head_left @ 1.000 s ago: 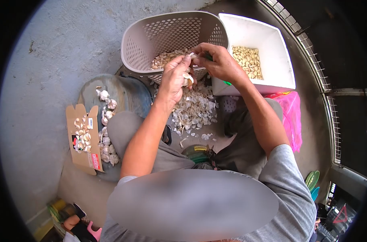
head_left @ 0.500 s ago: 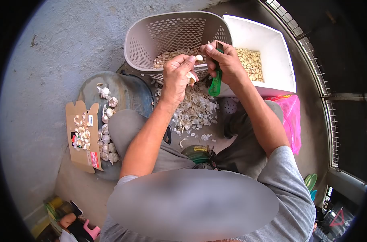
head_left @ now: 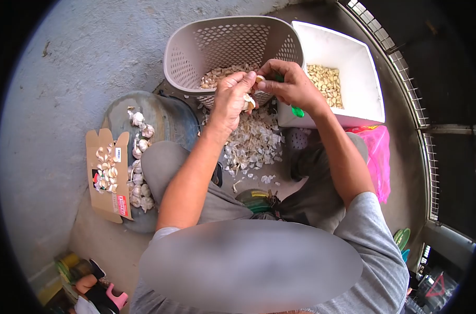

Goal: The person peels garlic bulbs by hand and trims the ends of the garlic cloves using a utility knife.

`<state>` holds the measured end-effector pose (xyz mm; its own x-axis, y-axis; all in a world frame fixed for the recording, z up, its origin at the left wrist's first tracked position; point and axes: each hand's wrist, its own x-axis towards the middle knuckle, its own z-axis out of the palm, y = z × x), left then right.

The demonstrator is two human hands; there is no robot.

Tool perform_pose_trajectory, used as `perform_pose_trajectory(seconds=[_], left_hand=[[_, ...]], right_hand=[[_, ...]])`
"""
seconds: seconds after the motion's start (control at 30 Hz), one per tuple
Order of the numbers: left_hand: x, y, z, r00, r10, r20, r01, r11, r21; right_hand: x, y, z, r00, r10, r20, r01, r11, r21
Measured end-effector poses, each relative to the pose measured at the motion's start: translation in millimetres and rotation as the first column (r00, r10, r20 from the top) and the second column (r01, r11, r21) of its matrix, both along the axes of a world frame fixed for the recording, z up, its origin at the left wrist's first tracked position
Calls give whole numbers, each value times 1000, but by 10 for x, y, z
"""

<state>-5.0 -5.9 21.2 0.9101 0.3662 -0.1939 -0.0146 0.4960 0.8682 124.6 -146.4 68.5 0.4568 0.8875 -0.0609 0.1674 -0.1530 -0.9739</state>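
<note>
In front of the basket, my left hand (head_left: 230, 102) is closed, with a garlic clove (head_left: 259, 79) pinched between thumb and finger. More garlic cloves (head_left: 249, 102) are tucked in its palm. My right hand (head_left: 294, 86) meets the left at the pinched clove, its thumb against the clove. It is wrapped round a small knife with a green handle (head_left: 298, 111); the blade is hidden behind the fingers. Below both hands, a heap of papery garlic skins (head_left: 253, 141) covers the floor.
A perforated basket (head_left: 176, 63) contains unpeeled cloves; a white foam box (head_left: 361, 89) holds peeled ones. On the left, an upturned tub (head_left: 164, 118) carries whole garlic bulbs (head_left: 142, 131) and a cardboard piece (head_left: 109, 209) with loose cloves. A pink bag (head_left: 376, 162) lies right.
My right hand has turned over and come in against the left, thumb on the clove. The knife handle swung to the right, mostly hidden under the hand. The left hand barely moved.
</note>
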Motion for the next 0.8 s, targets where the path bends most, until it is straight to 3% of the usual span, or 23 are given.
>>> perform_pose_trajectory(seconds=[0.03, 0.13, 0.17, 0.23, 0.33, 0.43, 0.53, 0.57, 0.7, 0.8], left_hand=[[0, -4, 0, 1000, 12, -10, -12, 1000, 8], [32, 58, -44, 998, 63, -2, -63, 997, -41], [36, 83, -66, 997, 81, 4, -81, 994, -70], [21, 100, -45, 996, 87, 24, -83, 987, -140], [5, 103, -12, 997, 66, 38, -60, 987, -149], [54, 41, -22, 998, 44, 51, -39, 995, -90], [17, 27, -20, 998, 45, 44, -38, 985, -167], [4, 29, -8, 999, 16, 47, -9, 987, -160], [0, 32, 32, 995, -51, 87, 57, 996, -66], [26, -27, 16, 995, 32, 92, -34, 999, 21]], right_hand=[[80, 6, -66, 999, 46, -2, -46, 999, 2], [187, -23, -17, 990, -103, 94, 115, 985, -126], [232, 0, -196, 927, -244, 284, 219, 969, 118], [231, -5, -161, 887, -264, 380, 250, 964, 86], [128, 15, -84, 928, -147, 341, 134, 989, 62], [-117, 80, -163, 897, -48, 440, -35, 983, 178], [-154, 111, -207, 945, -19, 327, -33, 988, 153], [-82, 119, -236, 885, -9, 465, -71, 985, 155], [43, 158, -329, 987, -109, 114, 91, 984, 156], [51, 75, -142, 993, -107, 52, 108, 994, -10]])
